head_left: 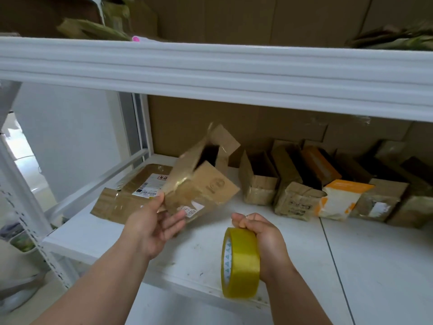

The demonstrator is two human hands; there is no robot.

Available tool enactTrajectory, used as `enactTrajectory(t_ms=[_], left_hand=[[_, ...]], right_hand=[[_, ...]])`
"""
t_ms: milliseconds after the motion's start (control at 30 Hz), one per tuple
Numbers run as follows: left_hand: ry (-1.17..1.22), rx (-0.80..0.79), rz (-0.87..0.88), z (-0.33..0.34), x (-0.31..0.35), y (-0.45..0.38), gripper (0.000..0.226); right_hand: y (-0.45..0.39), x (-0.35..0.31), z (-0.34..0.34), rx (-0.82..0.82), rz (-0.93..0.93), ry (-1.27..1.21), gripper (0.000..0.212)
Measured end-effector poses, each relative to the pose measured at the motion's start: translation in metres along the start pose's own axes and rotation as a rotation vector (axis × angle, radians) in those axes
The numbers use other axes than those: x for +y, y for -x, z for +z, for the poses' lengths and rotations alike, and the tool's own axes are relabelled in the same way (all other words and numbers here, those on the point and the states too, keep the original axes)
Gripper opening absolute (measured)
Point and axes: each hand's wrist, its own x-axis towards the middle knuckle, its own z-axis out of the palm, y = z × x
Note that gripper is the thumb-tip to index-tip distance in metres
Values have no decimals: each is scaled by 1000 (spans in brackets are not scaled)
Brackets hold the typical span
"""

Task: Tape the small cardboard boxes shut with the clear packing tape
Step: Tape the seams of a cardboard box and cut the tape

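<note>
A small cardboard box (203, 181) with old tape and labels on it is tilted above the white shelf (351, 259), its far end open with flaps sticking up. My left hand (154, 224) holds its near corner, thumb on top and fingers underneath. My right hand (260, 235) grips a yellowish roll of clear packing tape (241, 263), which stands on edge at the shelf's front. A strip of tape seems to run from the roll toward the box, but it is too faint to be sure.
A flattened box with a shipping label (131, 195) lies behind my left hand. Several open small boxes (295, 181) and an orange-and-white packet (339, 198) line the back right. The upper shelf beam (210, 71) hangs low overhead.
</note>
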Motion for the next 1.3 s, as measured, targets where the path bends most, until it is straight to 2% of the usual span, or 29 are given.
enactTrajectory(t_ms=[133, 300, 367, 500, 733, 833, 933, 1100, 1300], left_hand=[[5, -87, -205, 2, -17, -4, 32], [-134, -162, -290, 11, -39, -7, 42], [-164, -140, -273, 14, -44, -11, 38], [-271, -123, -216, 19, -51, -16, 30], [-327, -127, -113, 36, -61, -24, 18], [-439, -33, 10, 49, -65, -40, 29], [-582, 56, 104, 60, -66, -56, 35], [-414, -21, 78, 82, -66, -68, 15], [-324, -139, -18, 91, -49, -97, 17]], right_hand=[[5, 0, 4, -19, -2, -7, 22], [5, 0, 5, -73, -22, 33, 36], [3, -1, 3, -54, -17, 81, 36], [-3, -1, 1, -10, 8, 168, 17], [-34, -9, -6, -18, -3, 256, 29], [-52, -14, -6, -6, -31, 343, 35], [-66, -19, -6, -20, 5, 363, 31], [-89, -21, -4, -57, 33, 394, 35], [-118, -29, 0, 17, -2, 433, 15]])
